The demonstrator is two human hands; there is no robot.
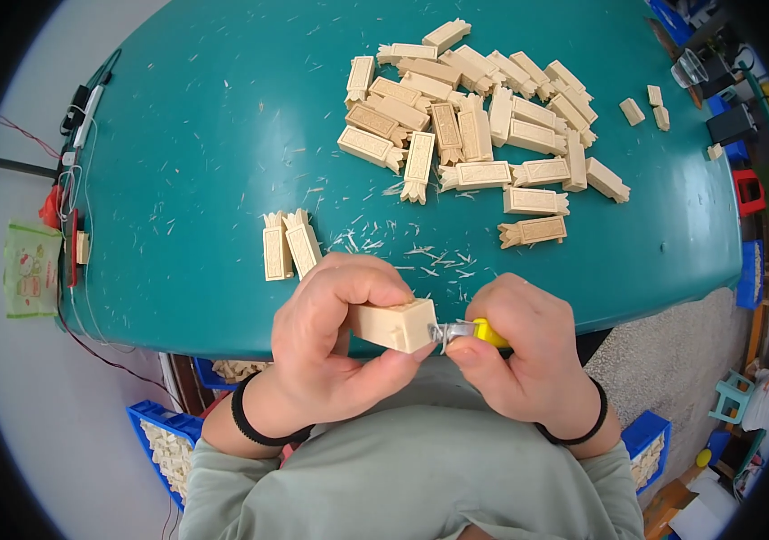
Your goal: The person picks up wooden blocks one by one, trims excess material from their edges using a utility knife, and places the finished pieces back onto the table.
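Note:
My left hand (326,346) is closed round a cream-coloured carved block (393,326), its plain end turned to the right. In my right hand (528,346) is a yellow-handled utility knife (490,334), gripped between thumb and curled fingers. Its metal blade meets the block's end edge, where a thin pale shaving shows. The blade's tip is hard to make out. Just beyond my left hand, two similar blocks with crown-shaped ends, one (276,252) and another (302,243), lie side by side on the green table (195,180).
A pile of matching blocks (447,130) spreads over the table's far middle and right. Pale shavings (357,238) lie scattered. Small loose pieces (632,112) sit at the far right. A blue bin of blocks (155,418) stands below on the left, another blue bin (650,432) on the right.

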